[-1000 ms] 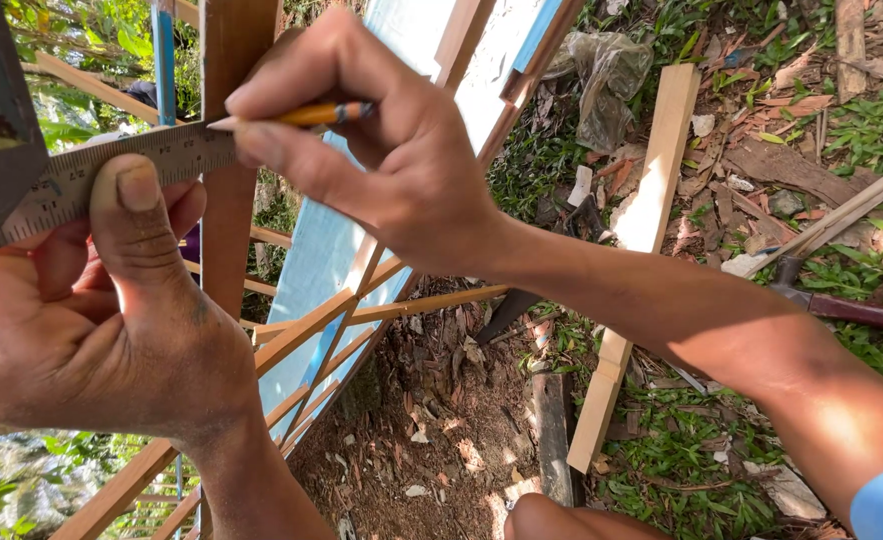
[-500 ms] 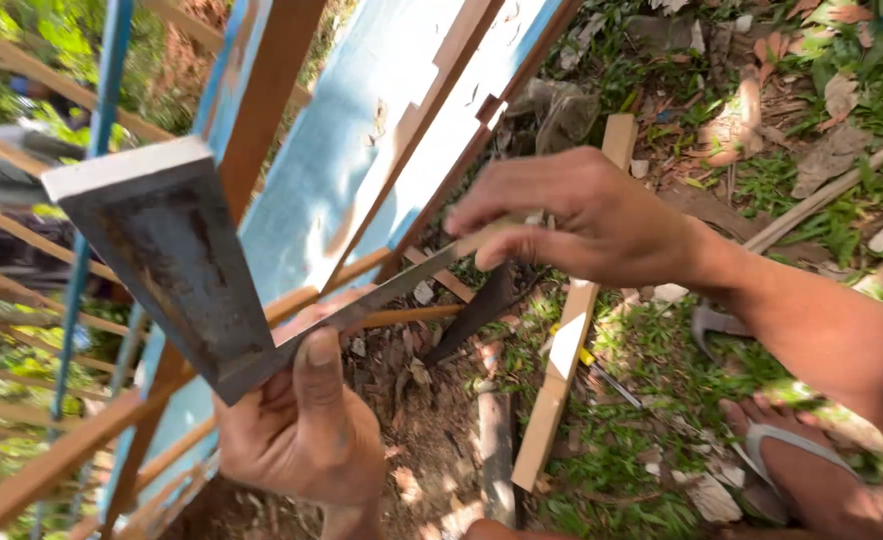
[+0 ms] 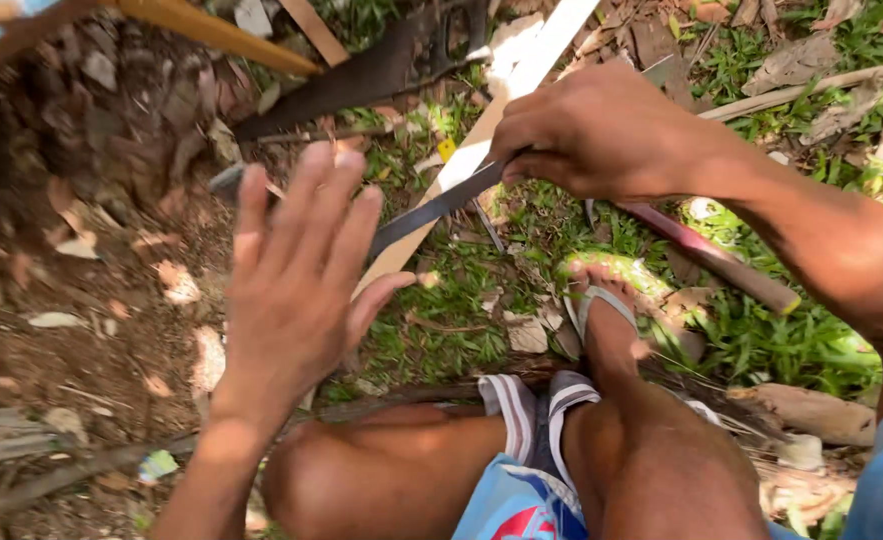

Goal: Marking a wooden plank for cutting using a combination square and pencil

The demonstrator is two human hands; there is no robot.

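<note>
Right hand (image 3: 601,135) is closing its fingers around one end of a dark metal square blade (image 3: 431,208), holding it low over grass, blade slanting down-left across a pale wood strip (image 3: 481,150) lying on the ground. Left hand (image 3: 296,270) is hovering open, fingers spread, gripping nothing, just beside the blade's free end. Handsaw (image 3: 361,80) is lying on dirt beyond. Sandalled foot (image 3: 601,320) is resting on grass below right hand.
</note>
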